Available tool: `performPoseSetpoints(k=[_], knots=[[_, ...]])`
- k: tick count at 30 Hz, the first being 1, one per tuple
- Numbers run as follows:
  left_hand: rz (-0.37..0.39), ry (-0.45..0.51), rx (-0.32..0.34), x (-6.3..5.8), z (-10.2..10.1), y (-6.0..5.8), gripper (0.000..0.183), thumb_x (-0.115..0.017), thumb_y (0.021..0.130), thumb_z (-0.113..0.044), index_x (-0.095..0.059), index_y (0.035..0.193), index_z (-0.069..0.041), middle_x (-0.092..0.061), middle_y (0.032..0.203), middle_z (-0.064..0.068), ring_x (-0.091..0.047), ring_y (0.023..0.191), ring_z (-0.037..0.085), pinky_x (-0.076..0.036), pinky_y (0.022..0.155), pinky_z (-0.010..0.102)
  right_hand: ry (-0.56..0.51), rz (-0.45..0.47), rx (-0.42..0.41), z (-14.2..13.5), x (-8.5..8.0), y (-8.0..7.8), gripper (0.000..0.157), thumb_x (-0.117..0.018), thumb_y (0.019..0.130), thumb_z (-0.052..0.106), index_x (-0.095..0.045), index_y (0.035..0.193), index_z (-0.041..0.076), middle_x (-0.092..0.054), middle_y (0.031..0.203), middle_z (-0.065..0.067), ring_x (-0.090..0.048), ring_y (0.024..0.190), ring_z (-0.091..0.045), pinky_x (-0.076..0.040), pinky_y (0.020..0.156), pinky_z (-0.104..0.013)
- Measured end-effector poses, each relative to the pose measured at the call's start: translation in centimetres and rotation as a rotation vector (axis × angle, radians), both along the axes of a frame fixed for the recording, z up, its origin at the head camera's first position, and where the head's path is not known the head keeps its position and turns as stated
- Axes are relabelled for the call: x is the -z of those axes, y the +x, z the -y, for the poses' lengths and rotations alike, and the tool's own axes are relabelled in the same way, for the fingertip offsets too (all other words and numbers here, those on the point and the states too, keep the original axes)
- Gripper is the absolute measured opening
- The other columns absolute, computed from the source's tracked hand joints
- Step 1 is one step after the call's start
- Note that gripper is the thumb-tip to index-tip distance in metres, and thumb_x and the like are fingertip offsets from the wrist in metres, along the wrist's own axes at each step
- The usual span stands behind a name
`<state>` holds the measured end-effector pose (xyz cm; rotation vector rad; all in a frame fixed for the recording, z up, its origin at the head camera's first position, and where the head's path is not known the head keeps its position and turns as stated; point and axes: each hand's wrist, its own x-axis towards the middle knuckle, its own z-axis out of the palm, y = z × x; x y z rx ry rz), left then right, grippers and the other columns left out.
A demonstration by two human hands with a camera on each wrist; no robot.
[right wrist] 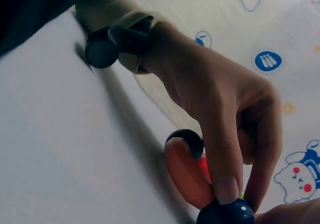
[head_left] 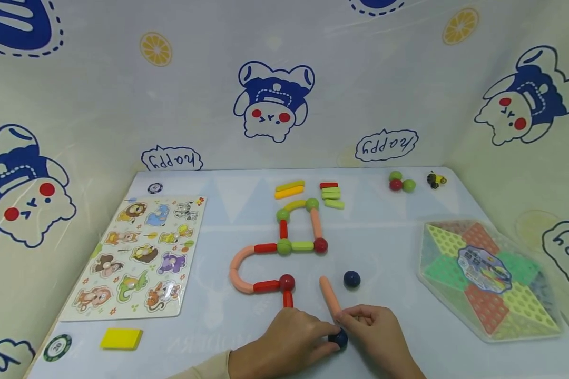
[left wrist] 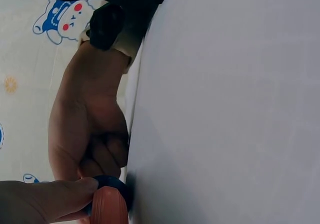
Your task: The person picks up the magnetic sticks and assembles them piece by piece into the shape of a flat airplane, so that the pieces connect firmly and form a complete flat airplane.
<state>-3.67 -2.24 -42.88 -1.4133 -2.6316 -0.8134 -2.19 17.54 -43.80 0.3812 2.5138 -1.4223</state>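
Note:
My left hand (head_left: pixel 296 337) pinches a dark blue ball (head_left: pixel 339 339) between thumb and fingers, low in the middle of the head view. From the other side my right hand (head_left: pixel 376 331) pinches the near end of a peach stick (head_left: pixel 329 296), right at the ball. Both wrist views show the ball (right wrist: pixel 226 214) and the stick (left wrist: pixel 109 206) close together. A second dark blue ball (head_left: pixel 352 279) lies just beyond the right hand. Left of the stick is a joined figure of balls and sticks, with a red ball (head_left: pixel 287 282) at its near end; the left hand partly covers its lowest red stick (head_left: pixel 288 299).
An animal puzzle board (head_left: pixel 137 258), a yellow block (head_left: pixel 121 339) and a round chip (head_left: pixel 57 347) lie left. A clear case of coloured pieces (head_left: pixel 488 279) is at right. Farther back are yellow sticks (head_left: pixel 289 189), green sticks (head_left: pixel 332 195), loose balls (head_left: pixel 395 185) and a small toy (head_left: pixel 436 180).

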Motion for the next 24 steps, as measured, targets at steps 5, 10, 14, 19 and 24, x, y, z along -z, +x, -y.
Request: performPoseSetpoints(k=[5, 10, 14, 19, 24], knots=[[-0.031, 0.042, 0.009, 0.2, 0.0, 0.1, 0.022, -0.066, 0.087, -0.033, -0.071, 0.105, -0.021, -0.066, 0.075, -0.018, -0.04, 0.058, -0.018, -0.029, 0.049, 0.002, 0.01, 0.007, -0.037, 0.3, -0.1, 0.2, 0.031, -0.073, 0.074, 0.048, -0.074, 0.079, 0.017, -0.04, 0.045, 0.003, -0.031, 0.039, -0.007, -0.025, 0.038, -0.021], [-0.056, 0.066, 0.014, 0.4, -0.1, 0.3, 0.02, -0.069, 0.085, -0.03, -0.07, 0.102, -0.02, -0.065, 0.071, -0.017, -0.044, 0.058, -0.016, -0.028, 0.049, 0.002, 0.024, 0.036, -0.035, 0.4, -0.1, 0.6, 0.033, -0.071, 0.077, 0.048, -0.075, 0.082, 0.016, -0.043, 0.047, 0.003, -0.035, 0.042, -0.007, -0.03, 0.042, -0.024], [-0.07, 0.069, 0.013, 0.6, -0.2, 0.4, 0.019, -0.07, 0.084, -0.029, -0.07, 0.1, -0.02, -0.062, 0.067, -0.018, -0.043, 0.056, -0.016, -0.027, 0.048, 0.002, -0.015, 0.036, -0.091, 0.0, 0.0, 0.6, 0.031, -0.068, 0.08, 0.046, -0.075, 0.084, 0.016, -0.06, 0.058, 0.005, -0.052, 0.06, -0.007, -0.041, 0.056, -0.022], [-0.065, 0.067, -0.001, 0.6, -0.1, 0.4, 0.021, -0.07, 0.084, -0.032, -0.068, 0.101, -0.018, -0.059, 0.063, -0.017, -0.04, 0.055, -0.016, -0.027, 0.047, 0.003, -0.032, 0.009, -0.222, -0.7, -0.2, -0.1, 0.029, -0.066, 0.083, 0.044, -0.075, 0.084, 0.017, -0.062, 0.064, 0.007, -0.053, 0.068, -0.006, -0.042, 0.061, -0.021], [-0.056, 0.028, -0.008, 0.5, 0.0, 0.4, 0.025, -0.067, 0.086, -0.035, -0.067, 0.104, -0.018, -0.058, 0.061, -0.017, -0.042, 0.054, -0.015, -0.026, 0.046, 0.003, -0.027, 0.03, -0.258, -0.7, -0.2, -0.8, 0.03, -0.068, 0.081, 0.045, -0.074, 0.085, 0.016, -0.04, 0.051, 0.005, -0.036, 0.049, -0.006, -0.03, 0.044, -0.022]])
